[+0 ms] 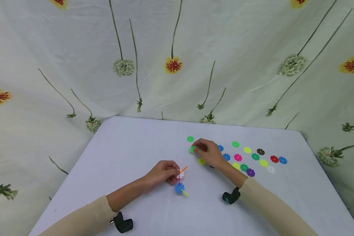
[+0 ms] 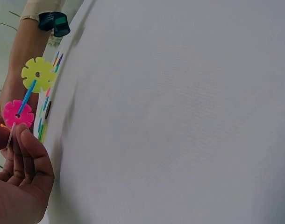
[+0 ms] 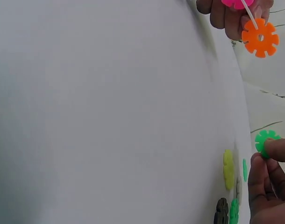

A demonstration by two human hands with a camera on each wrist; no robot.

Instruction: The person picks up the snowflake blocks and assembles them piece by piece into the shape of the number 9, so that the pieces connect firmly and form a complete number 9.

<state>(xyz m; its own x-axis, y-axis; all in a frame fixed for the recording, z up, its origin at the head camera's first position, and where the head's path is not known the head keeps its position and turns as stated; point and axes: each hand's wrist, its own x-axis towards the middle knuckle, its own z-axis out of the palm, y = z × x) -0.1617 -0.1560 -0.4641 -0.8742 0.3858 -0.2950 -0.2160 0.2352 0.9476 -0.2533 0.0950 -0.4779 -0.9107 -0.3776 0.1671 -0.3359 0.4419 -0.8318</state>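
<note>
joined notched discs (image 1: 179, 188) are pinched by your left hand (image 1: 163, 172); your right hand (image 1: 208, 153) pinches a green disc (image 3: 262, 140) near other loose discs (image 1: 238, 157).

No text, label, brand, number or sign can be read in any of the three views. The coloured discs (image 1: 238, 157) show no legible lettering, and the green patch (image 2: 61, 20) on the black wrist device (image 2: 51, 25) is too small to tell for markings.
</note>
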